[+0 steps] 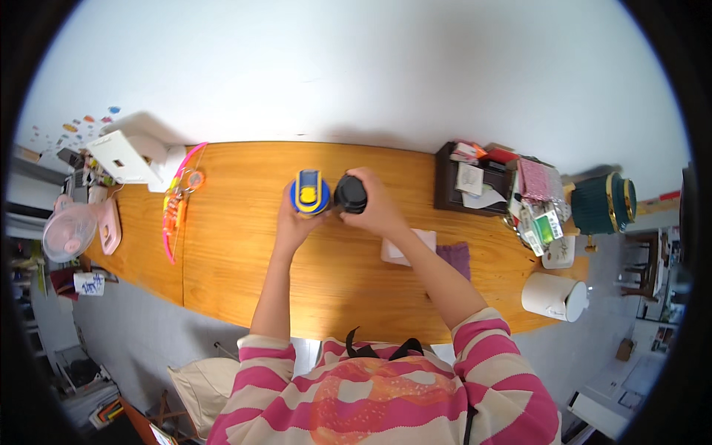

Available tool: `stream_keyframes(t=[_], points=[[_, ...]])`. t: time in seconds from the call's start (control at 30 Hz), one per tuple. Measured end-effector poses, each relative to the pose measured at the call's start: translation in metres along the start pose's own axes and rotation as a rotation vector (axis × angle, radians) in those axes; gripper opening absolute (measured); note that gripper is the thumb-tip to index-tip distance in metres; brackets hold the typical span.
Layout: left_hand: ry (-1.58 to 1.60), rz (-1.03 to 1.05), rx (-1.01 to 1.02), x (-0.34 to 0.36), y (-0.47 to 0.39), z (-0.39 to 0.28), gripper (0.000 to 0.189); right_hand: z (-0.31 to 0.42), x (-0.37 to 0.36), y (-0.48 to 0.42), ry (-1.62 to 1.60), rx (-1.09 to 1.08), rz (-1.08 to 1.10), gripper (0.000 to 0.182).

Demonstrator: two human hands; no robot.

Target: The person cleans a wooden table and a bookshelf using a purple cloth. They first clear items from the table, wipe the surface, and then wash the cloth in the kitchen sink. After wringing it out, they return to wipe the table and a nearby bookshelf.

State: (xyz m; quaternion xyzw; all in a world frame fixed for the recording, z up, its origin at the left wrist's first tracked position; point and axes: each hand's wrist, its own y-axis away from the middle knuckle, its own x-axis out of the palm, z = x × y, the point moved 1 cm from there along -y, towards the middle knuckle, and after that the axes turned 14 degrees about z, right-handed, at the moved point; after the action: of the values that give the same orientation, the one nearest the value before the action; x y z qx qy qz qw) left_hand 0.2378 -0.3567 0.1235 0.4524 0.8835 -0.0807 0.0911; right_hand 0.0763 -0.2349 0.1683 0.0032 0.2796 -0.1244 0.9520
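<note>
My left hand [295, 219] is closed around a bottle with a blue and yellow lid [310, 193], seen from above over the wooden table. Just to its right, my right hand [371, 203] grips a black-lidded bottle or cup [350, 194]. The two vessels stand side by side, very near each other; whether their bases rest on the table is hidden. Below my right wrist lie a folded white cloth or paper [393, 254] and a purple cloth [455, 258], both partly covered by my forearm.
A toy bow [166, 222], a pink fan [70, 232] and a white stand [119, 157] are on the left. At the right are a dark brown organizer box [443, 189] with papers, a pink bubble-wrap pouch [533, 179], a dark green gold-rimmed container [598, 204] and a white lidded canister [548, 295].
</note>
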Motion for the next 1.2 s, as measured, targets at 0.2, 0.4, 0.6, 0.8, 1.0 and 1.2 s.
stream_keyframes(t=[0.2, 0.4, 0.6, 0.8, 1.0, 1.2], points=[[0.022, 0.164, 0.019, 0.107, -0.086, -0.039, 0.079, -0.054, -0.097, 0.035, 0.269, 0.226, -0.257, 0.073], [0.115, 0.234, 0.005, 0.159, -0.109, -0.027, 0.079, -0.093, -0.132, 0.046, 0.166, 0.221, -0.232, 0.077], [0.039, 0.209, -0.053, 0.173, -0.100, -0.030, 0.078, -0.103, -0.139, 0.053, 0.095, 0.176, -0.154, 0.092], [0.056, 0.145, -0.028, 0.182, -0.095, -0.012, 0.080, -0.073, -0.148, 0.107, 0.198, 0.067, -0.156, 0.086], [0.051, 0.071, -0.050, 0.182, -0.096, -0.001, 0.078, -0.018, -0.198, 0.302, -0.479, 0.329, 0.165, 0.040], [0.249, -0.403, -0.344, 0.281, -0.020, -0.030, 0.071, -0.013, -0.289, 0.529, -0.217, 0.500, -1.013, 0.021]])
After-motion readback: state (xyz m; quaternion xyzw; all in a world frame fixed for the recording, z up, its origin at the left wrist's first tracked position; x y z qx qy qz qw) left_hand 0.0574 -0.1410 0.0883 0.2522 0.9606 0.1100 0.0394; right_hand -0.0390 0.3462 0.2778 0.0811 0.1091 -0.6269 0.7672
